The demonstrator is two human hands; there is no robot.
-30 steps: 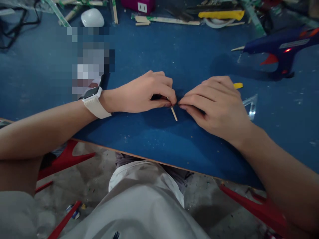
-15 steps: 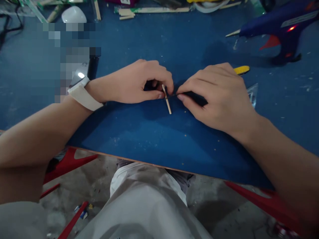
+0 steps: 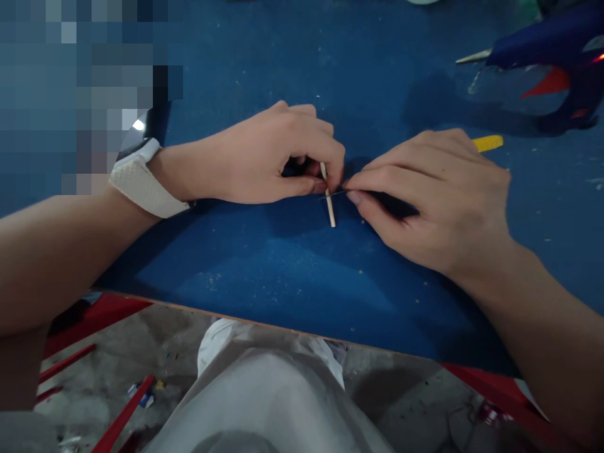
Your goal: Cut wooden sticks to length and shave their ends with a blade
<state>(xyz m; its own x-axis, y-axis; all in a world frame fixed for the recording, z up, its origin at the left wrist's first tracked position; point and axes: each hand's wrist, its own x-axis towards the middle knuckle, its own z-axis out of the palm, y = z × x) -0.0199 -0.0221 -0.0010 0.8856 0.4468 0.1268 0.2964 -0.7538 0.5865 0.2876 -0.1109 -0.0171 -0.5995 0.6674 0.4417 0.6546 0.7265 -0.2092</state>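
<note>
The short, pale wooden stick (image 3: 331,211) sits between the hands above the blue tabletop (image 3: 264,264), slanting, its lower end sticking out below the fingers. The left hand (image 3: 268,154) pinches it with thumb and forefinger together near its middle; the right hand (image 3: 438,189) has thumb and forefinger closed on a thin, dark, wire-like strand (image 3: 337,193). That strand crosses the stick, a small end poking out on the far side, so bringing the two pieces together looks done. Whether the strand is wrapped, fixed or only laid across is too fine to tell; the work seems partway, with both pieces yet to be let go. The tabletop's thin, wood-coloured near edge (image 3: 245,321) runs well below the stick, leaving room to draw the hands back towards the body, and there is room ahead of the left knuckles too. The right side is tighter: a yellow, flat-sided handle-like piece (image 3: 489,143) lies just beyond the right hand, and a dark-blue glue gun with red trigger (image 3: 538,47) stands farther off, its metal nozzle pointing left.
</note>
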